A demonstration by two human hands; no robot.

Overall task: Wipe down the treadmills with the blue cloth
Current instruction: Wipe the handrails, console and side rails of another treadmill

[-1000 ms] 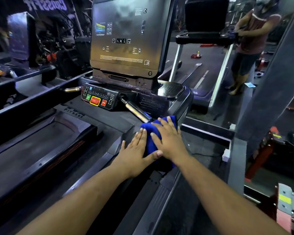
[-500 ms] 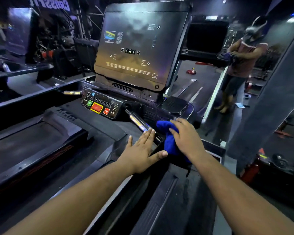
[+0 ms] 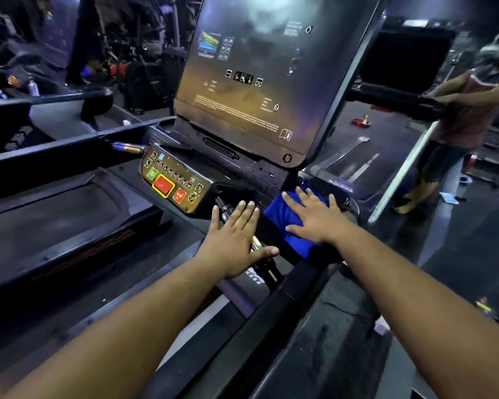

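The blue cloth (image 3: pixel 288 223) lies draped over the right side rail of the black treadmill (image 3: pixel 297 283), just below its console tray. My right hand (image 3: pixel 311 216) presses flat on the cloth with fingers spread. My left hand (image 3: pixel 236 240) is beside it to the left, fingers straight, over the metal handle bar (image 3: pixel 255 243) and holding nothing. The treadmill's big dark screen (image 3: pixel 260 82) rises right in front, with a button panel (image 3: pixel 170 181) holding a red stop button under it.
The treadmill belt (image 3: pixel 41 214) runs off to the left. Another treadmill (image 3: pixel 398 93) stands at the right, where a second person (image 3: pixel 470 110) leans on its rail. Gym equipment fills the dark background. A red object (image 3: pixel 361 121) sits on the floor.
My right hand has pushed the cloth forward and up the rail toward the console tray, now flat on it. My left hand followed forward. The view moved closer to the screen.
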